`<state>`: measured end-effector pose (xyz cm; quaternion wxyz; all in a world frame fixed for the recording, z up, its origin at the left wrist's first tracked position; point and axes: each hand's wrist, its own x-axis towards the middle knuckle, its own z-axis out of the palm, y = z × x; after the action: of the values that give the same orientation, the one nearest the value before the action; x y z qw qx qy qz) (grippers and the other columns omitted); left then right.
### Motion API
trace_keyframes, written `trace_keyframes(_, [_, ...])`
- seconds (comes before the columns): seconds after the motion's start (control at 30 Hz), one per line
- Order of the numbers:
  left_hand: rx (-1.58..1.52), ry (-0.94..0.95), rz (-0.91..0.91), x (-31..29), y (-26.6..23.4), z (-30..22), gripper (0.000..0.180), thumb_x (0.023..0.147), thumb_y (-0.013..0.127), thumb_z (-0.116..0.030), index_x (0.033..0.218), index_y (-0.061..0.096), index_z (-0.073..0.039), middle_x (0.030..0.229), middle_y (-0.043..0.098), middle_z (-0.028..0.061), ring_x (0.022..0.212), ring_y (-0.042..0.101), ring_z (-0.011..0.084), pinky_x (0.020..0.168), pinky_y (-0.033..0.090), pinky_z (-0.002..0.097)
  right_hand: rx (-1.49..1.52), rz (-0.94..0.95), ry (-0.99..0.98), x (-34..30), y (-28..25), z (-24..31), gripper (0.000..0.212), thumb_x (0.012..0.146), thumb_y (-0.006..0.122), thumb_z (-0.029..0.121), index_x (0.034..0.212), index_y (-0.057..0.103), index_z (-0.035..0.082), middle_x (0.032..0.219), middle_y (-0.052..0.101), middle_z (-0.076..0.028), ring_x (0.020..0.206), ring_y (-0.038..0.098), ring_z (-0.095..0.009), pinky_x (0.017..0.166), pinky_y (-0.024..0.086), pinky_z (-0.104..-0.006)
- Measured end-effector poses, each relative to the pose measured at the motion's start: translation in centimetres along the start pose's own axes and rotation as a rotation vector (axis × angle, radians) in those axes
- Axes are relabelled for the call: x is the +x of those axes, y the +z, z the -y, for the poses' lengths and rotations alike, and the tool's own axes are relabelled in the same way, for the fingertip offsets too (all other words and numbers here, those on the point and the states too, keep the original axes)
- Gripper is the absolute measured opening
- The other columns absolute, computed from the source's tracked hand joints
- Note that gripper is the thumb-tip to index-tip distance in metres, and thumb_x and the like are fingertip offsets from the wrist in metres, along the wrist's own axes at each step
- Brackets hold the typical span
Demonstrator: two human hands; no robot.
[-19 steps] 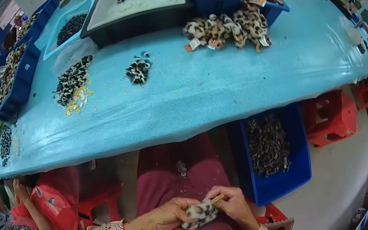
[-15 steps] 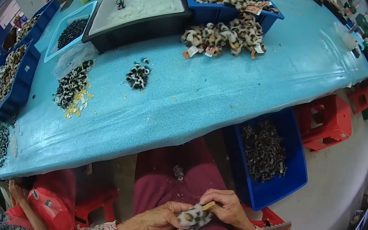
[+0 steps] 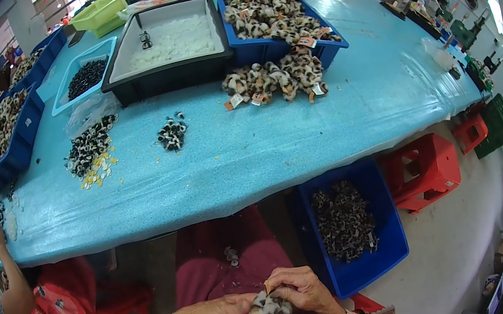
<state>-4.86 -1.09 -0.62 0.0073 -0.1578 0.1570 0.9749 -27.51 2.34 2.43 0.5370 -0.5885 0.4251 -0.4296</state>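
In my lap, over a dark red apron, lies a small furry plush piece [image 3: 269, 311], white with dark and tan patches. My right hand [image 3: 305, 288] is closed on its upper right side, thumb and fingers bent inward. A small tan bit [image 3: 267, 285] sticks out by the right fingertips; its kind I cannot make out. From the left, my left hand [image 3: 227, 310] holds the plush's edge with the thumb side, its lower fingers partly hidden. Farther up the apron lie a few small pale pieces [image 3: 231, 255].
On the blue table [image 3: 201, 172] are a small black-and-white heap [image 3: 172, 134], a larger heap with yellow discs [image 3: 90, 147] and plush toys [image 3: 278, 79] before a full blue bin [image 3: 333, 47]. A blue crate [image 3: 398, 259] and red stools [image 3: 430, 170] stand right. A co-worker's arm [image 3: 11, 270] is left.
My view has tilted up, bringing a person in green at the far side into sight. The plush has turned in my hands, and my left fingers lie straighter. The left co-worker's hand now reaches the table.
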Motion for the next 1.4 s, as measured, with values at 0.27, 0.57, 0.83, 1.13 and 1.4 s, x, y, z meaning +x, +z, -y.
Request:
trace_keyframes(0.27, [0.475, 0.317, -0.495, 3.5, 0.8, -4.7, 0.017, 0.090, 0.062, -0.014, 0.104, 0.057, -0.005, 0.094, 0.060, 0.0012, 0.088, 0.057, 0.0100, 0.081, 0.048, 0.0260, -0.985, -0.410, 0.105, -4.1, -14.1, 0.5, 0.015, 0.071, 0.066, 0.004, 0.086, 0.067, -0.001, 0.081, 0.066, -0.013, 0.071, 0.064, -0.022, 0.063, 0.050, -0.0296])
trace_keyframes(0.57, [0.605, 0.301, -0.561, 2.3, 0.5, -3.7, 0.011, 0.089, 0.063, -0.012, 0.094, 0.061, -0.004, 0.087, 0.061, -0.0004, 0.081, 0.056, 0.0060, 0.073, 0.046, 0.0216, -0.973, -0.569, -0.363, 20.6, -21.0, 1.9, 0.042, 0.069, 0.067, -0.003, 0.109, 0.061, 0.007, 0.113, 0.057, -0.014, 0.102, 0.057, -0.029, 0.085, 0.048, -0.0370])
trace_keyframes(0.83, [0.367, 0.441, -0.725, 0.0, -1.1, -3.8, 0.008, 0.086, 0.065, -0.007, 0.092, 0.061, -0.003, 0.082, 0.062, 0.0000, 0.075, 0.056, 0.0066, 0.069, 0.047, 0.0214, -0.636, -0.774, -0.182, 29.7, -27.1, -2.0, 0.030, 0.078, 0.066, 0.004, 0.108, 0.063, 0.003, 0.088, 0.064, -0.004, 0.074, 0.063, -0.022, 0.070, 0.052, -0.0332])
trace_keyframes(1.13, [0.367, 0.577, -0.740, -0.6, -0.7, -5.9, 0.009, 0.085, 0.066, -0.008, 0.090, 0.060, -0.002, 0.080, 0.060, 0.0001, 0.072, 0.054, 0.0064, 0.068, 0.045, 0.0207, 0.360, -0.711, -0.252, 20.9, -25.3, 1.1, 0.026, 0.090, 0.056, 0.009, 0.113, 0.056, -0.004, 0.085, 0.062, -0.008, 0.071, 0.062, -0.017, 0.072, 0.057, -0.0339])
trace_keyframes(1.4, [0.176, 0.863, -0.352, 4.9, 2.3, -8.1, 0.037, 0.088, 0.065, -0.021, 0.118, 0.053, -0.002, 0.106, 0.061, 0.0058, 0.098, 0.059, 0.0175, 0.085, 0.048, 0.0302, 0.753, -0.338, -0.009, 9.3, -5.4, 0.8, 0.035, 0.090, 0.060, 0.017, 0.116, 0.052, -0.006, 0.108, 0.063, -0.014, 0.097, 0.063, -0.023, 0.084, 0.053, -0.0353])
